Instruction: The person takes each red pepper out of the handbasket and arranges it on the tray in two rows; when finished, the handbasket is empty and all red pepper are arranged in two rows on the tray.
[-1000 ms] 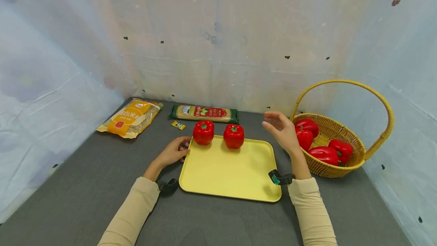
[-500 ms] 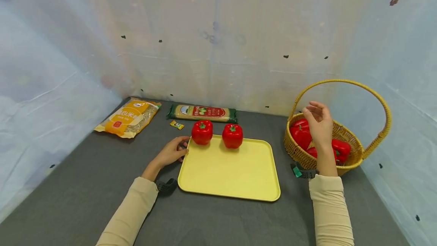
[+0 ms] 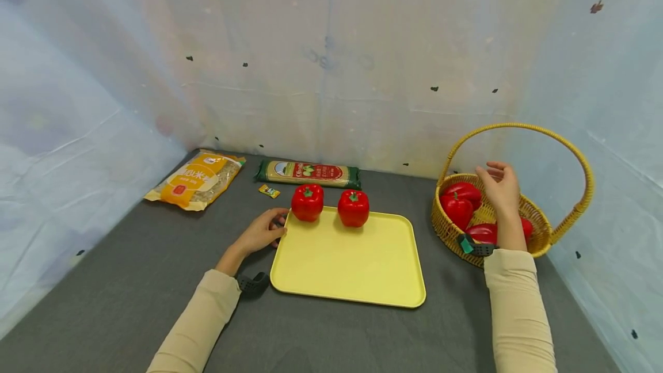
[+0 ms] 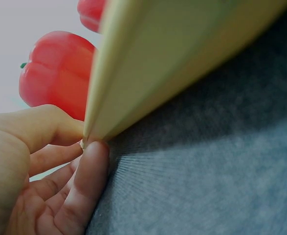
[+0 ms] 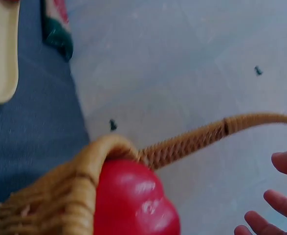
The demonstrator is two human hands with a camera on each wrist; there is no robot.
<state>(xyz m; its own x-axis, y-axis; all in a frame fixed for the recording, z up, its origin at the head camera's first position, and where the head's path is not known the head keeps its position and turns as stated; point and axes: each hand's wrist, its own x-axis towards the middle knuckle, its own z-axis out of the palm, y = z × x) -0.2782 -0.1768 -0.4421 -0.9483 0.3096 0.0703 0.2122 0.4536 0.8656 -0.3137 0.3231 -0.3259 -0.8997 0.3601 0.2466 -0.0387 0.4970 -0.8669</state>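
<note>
My left hand (image 3: 260,231) holds the left rim of a yellow tray (image 3: 352,263). In the left wrist view, thumb and a fingertip pinch the edge of the tray (image 4: 133,73). Two red bell peppers (image 3: 308,202) stand side by side along the far edge of the tray. Over a wicker basket (image 3: 442,229) at the right, my right hand (image 3: 502,191) hovers with nothing in it, its fingers loosely bent. Several red bell peppers (image 3: 458,210) lie in the basket, some partly hidden by the right forearm. The right wrist view shows spread fingertips beyond a red pepper (image 5: 133,200) at the basket rim.
The basket's tall handle (image 3: 518,125) arches above the right hand. Behind the tray lies a long green-ended pasta packet (image 3: 311,172), with a small yellow sachet (image 3: 269,191) nearby. A bag of grain (image 3: 199,180) lies at the back left. Plastic sheeting (image 3: 362,73) surrounds the table.
The right hand has moved from above the tray's right side rightward to over the basket, then slightly further right and lower. The left hand, tray and its two peppers have stayed in place.
</note>
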